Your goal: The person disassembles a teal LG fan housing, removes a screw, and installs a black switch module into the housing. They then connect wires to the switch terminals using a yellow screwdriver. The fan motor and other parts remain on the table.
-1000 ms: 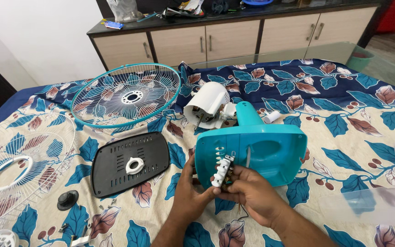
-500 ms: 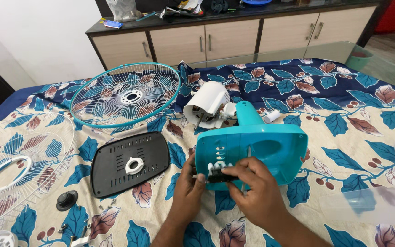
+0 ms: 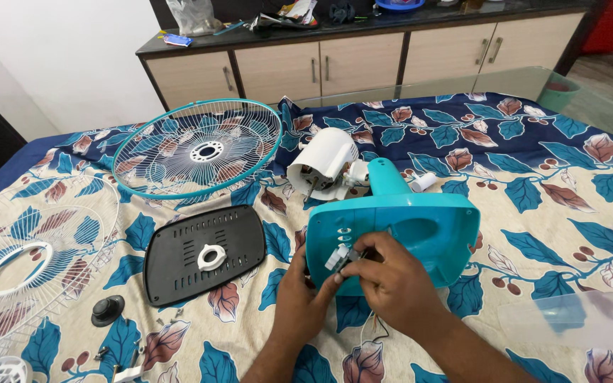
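A teal fan base lies tilted on the leaf-print bedsheet, its neck joined to a white motor housing behind it. My right hand pinches a small white switch block against the base's front face, beside a column of button slots. Beneath and to the left, my left hand braces the lower edge of the base with its fingers curled against it. A thin wire trails down from the switch block.
A black vented bottom plate with a white ring lies left of the base. A teal-rimmed fan grille sits behind, a white grille at far left. A black knob and screws lie near. A clear fan blade lies right. Cabinets stand behind.
The switch block, held clear below the base a second ago, now sits up against the base's front face. My right hand has come over it; the left slid under.
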